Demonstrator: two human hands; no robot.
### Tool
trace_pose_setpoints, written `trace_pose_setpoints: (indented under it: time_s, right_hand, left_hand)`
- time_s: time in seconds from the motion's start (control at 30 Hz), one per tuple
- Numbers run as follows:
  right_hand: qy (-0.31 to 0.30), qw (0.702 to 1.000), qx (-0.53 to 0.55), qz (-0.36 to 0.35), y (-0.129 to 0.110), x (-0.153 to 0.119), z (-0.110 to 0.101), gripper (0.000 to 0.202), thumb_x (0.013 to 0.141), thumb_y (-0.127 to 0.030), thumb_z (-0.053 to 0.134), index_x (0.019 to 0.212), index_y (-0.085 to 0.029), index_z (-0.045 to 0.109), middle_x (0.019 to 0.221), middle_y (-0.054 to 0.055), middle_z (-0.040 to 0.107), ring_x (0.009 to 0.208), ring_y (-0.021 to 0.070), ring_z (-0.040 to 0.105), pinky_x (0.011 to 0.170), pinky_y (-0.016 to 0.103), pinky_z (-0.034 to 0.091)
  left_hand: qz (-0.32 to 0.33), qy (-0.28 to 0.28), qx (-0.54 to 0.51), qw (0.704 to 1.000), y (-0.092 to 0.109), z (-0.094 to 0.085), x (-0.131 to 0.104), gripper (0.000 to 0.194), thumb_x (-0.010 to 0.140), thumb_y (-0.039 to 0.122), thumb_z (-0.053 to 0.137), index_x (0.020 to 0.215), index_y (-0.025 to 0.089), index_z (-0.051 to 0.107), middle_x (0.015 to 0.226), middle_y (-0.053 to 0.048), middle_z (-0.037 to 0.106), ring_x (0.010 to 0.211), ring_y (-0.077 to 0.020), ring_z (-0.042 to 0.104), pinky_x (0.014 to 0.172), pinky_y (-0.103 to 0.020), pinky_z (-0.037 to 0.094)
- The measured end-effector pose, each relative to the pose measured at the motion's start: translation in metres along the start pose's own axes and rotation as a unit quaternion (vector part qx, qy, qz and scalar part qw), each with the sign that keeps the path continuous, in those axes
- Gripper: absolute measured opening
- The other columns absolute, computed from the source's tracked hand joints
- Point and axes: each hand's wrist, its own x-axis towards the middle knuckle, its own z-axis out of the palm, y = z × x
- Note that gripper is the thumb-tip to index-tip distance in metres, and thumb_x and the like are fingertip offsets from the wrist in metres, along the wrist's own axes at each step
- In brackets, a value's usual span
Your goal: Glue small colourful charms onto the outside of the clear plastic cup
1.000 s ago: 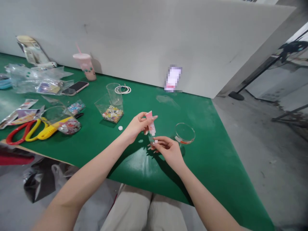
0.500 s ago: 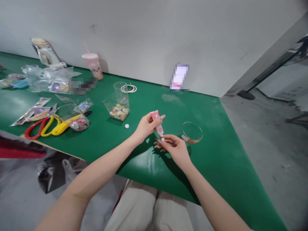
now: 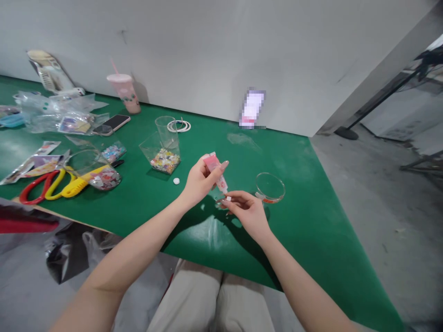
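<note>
My left hand [image 3: 202, 177] is closed around a small pink squeeze tube [image 3: 217, 173], which tilts with its white nozzle down to the right. Just below the nozzle, my right hand [image 3: 247, 212] pinches a tiny white piece [image 3: 229, 198] between thumb and fingertips. Whether nozzle and piece touch, I cannot tell. A round clear cup [image 3: 270, 201] with an orange-red mark stands beyond my right hand, its lower part hidden. A small round white piece [image 3: 176, 181] lies left of my left hand.
Clear containers with colourful bits [image 3: 165, 161] stand to the left, near scissors [image 3: 38, 186], a yellow-handled tool [image 3: 78, 185] and plastic bags [image 3: 51, 113]. Further back are a phone [image 3: 112, 124], a pink cup [image 3: 125, 94] and a white coiled cable [image 3: 180, 127]. A blurred screen [image 3: 252, 108] leans on the wall.
The tube leans further, its pink end shifted left with my left hand. My right hand keeps its pinch on the white piece. The whole view has swung slightly right.
</note>
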Motion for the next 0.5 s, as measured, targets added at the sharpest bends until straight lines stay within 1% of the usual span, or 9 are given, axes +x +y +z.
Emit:
trace_pose_setpoints:
  time_s: [0.07, 0.17, 0.23, 0.33, 0.5]
  right_hand:
    - [0.005, 1.000, 0.010, 0.007, -0.0010, -0.0002, 0.0005, 0.034, 0.054, -0.039, 0.080, 0.076, -0.017, 0.067, 0.066, 0.003, 0.071, 0.063, 0.0189, 0.070, 0.053, 0.026, 0.054]
    - [0.004, 1.000, 0.018, 0.013, -0.0027, -0.0009, 0.0011, 0.034, 0.054, -0.039, 0.081, 0.075, -0.018, 0.066, 0.068, 0.004, 0.072, 0.063, 0.0194, 0.070, 0.054, 0.027, 0.055]
    - [0.002, 1.000, 0.017, 0.015, -0.0037, -0.0012, 0.0012, 0.034, 0.053, -0.040, 0.081, 0.074, -0.018, 0.067, 0.068, 0.004, 0.072, 0.062, 0.0196, 0.070, 0.054, 0.028, 0.055]
    - [-0.002, 1.000, 0.018, 0.016, -0.0044, -0.0016, 0.0009, 0.033, 0.053, -0.038, 0.081, 0.075, -0.018, 0.067, 0.066, 0.003, 0.072, 0.061, 0.0185, 0.069, 0.054, 0.027, 0.054]
    - [-0.006, 0.999, 0.036, 0.018, -0.0036, -0.0027, 0.0007, 0.030, 0.054, -0.034, 0.082, 0.075, -0.018, 0.068, 0.066, 0.002, 0.071, 0.060, 0.0163, 0.068, 0.052, 0.024, 0.052]
  left_hand:
    - [0.007, -0.005, 0.029, 1.000, -0.0041, 0.0019, -0.0020, 0.037, 0.074, 0.051, 0.063, 0.074, 0.019, 0.045, 0.050, 0.009, 0.044, 0.038, -0.0034, 0.039, 0.038, -0.017, 0.029]
    - [0.037, -0.013, 0.075, 0.996, -0.0094, 0.0048, -0.0048, 0.034, 0.076, 0.049, 0.062, 0.074, 0.018, 0.049, 0.058, 0.007, 0.046, 0.045, -0.0041, 0.043, 0.043, -0.018, 0.034]
    - [0.055, -0.009, 0.095, 0.994, -0.0104, 0.0056, -0.0056, 0.032, 0.077, 0.047, 0.062, 0.073, 0.018, 0.049, 0.061, 0.006, 0.045, 0.047, -0.0042, 0.044, 0.045, -0.018, 0.035]
    - [0.059, 0.000, 0.110, 0.992, -0.0090, 0.0047, -0.0047, 0.032, 0.078, 0.046, 0.061, 0.072, 0.018, 0.048, 0.058, 0.007, 0.044, 0.046, -0.0044, 0.042, 0.045, -0.019, 0.034]
    - [0.054, -0.008, 0.117, 0.992, -0.0073, 0.0031, -0.0031, 0.031, 0.079, 0.047, 0.059, 0.073, 0.019, 0.046, 0.055, 0.008, 0.042, 0.044, -0.0047, 0.041, 0.043, -0.019, 0.032]
